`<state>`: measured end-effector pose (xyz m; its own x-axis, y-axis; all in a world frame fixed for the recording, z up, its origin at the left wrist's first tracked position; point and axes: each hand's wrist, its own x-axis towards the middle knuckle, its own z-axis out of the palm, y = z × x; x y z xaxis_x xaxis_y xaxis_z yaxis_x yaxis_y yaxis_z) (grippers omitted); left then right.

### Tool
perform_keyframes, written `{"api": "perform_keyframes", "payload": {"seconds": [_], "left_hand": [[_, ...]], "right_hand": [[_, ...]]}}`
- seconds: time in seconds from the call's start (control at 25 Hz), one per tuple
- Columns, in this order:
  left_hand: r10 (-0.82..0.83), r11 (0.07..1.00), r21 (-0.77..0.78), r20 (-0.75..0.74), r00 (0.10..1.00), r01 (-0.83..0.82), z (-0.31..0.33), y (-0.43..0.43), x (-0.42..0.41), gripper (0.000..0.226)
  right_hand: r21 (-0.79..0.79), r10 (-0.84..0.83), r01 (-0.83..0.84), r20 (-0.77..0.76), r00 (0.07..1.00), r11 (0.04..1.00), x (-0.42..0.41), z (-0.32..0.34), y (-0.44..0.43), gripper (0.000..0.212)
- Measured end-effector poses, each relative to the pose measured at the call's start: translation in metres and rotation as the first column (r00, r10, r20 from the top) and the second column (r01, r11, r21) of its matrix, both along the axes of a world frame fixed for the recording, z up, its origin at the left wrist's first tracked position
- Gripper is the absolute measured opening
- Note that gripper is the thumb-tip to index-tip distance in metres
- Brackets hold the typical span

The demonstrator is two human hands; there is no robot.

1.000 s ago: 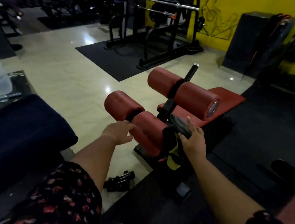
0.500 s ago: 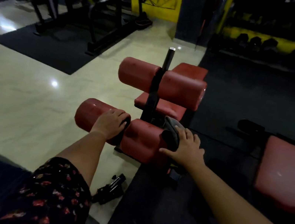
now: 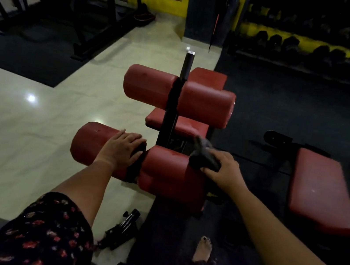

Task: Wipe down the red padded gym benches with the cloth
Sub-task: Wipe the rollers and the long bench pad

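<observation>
The biggest thing under my hands is the red padded bench [image 3: 176, 125], a heavy steel-framed piece that I judge will not shift when I lean on it; its seat pad lies beyond my fingers, behind the black upright post [image 3: 170, 117]. Off to the outside of my right hand [image 3: 225, 169] sits a second red bench [image 3: 321, 191], well apart and not yet touched. Just past my fingertips the upper roller pads [image 3: 177, 97] cross the post, and directly beneath my palms is the lower roller pair [image 3: 141, 163]. These rollers look like vinyl over foam: soft enough to give under pressure, smooth and likely a little slick, so I would press down rather than try to grip them. My left hand [image 3: 120, 148] lies flat on the left roller with its fingers straight, steadying it. My right hand clutches the dark cloth [image 3: 203, 158], bunched at the far right end of the right roller; it is light and limp, best held crumpled in the fist. I can read no brand, label or writing on anything here.
</observation>
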<state>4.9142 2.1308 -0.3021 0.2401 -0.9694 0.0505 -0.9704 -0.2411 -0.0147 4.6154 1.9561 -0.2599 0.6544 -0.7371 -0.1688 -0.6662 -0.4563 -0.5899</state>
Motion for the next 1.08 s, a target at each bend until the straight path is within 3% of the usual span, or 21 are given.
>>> {"api": "perform_keyframes", "payload": {"seconds": [0.08,0.2,0.32,0.48,0.64,0.8,0.92,1.08], "left_hand": [[-0.018,1.000,-0.002,-0.016,1.000,0.018,-0.003,0.000,0.000,0.060],[-0.034,0.998,-0.060,-0.064,0.997,0.030,-0.012,0.002,0.003,0.056],[-0.062,0.991,-0.120,-0.084,0.994,0.052,-0.020,0.005,0.009,0.052],[-0.088,0.983,-0.170,-0.083,0.993,0.073,-0.023,0.005,0.011,0.052],[-0.094,0.981,-0.180,-0.083,0.992,0.078,-0.020,0.006,0.010,0.053],[-0.079,0.988,-0.143,-0.093,0.993,0.065,-0.018,0.006,0.007,0.055],[-0.057,0.991,-0.128,-0.099,0.993,0.044,-0.015,0.007,0.005,0.057],[-0.059,0.990,-0.132,-0.090,0.994,0.047,-0.015,0.006,0.004,0.058]], "right_hand": [[0.062,0.069,-0.064,-0.086,0.994,0.996,0.006,0.004,-0.006,0.055],[0.101,0.053,-0.057,0.041,0.998,0.993,0.017,0.013,-0.016,0.027],[0.114,0.038,-0.040,0.020,0.999,0.993,0.025,0.011,-0.018,0.047],[0.164,0.150,-0.117,-0.203,0.968,0.980,0.017,0.003,-0.014,0.084],[0.095,0.098,-0.083,-0.170,0.981,0.992,0.018,0.004,-0.020,0.072],[0.151,-0.040,0.063,-0.148,0.988,0.987,0.028,0.008,-0.027,0.058],[-0.098,-0.037,0.016,-0.217,0.976,0.995,0.020,0.012,0.003,0.065],[-0.415,0.017,-0.093,-0.181,0.983,0.905,-0.011,-0.002,0.058,0.076]]}}
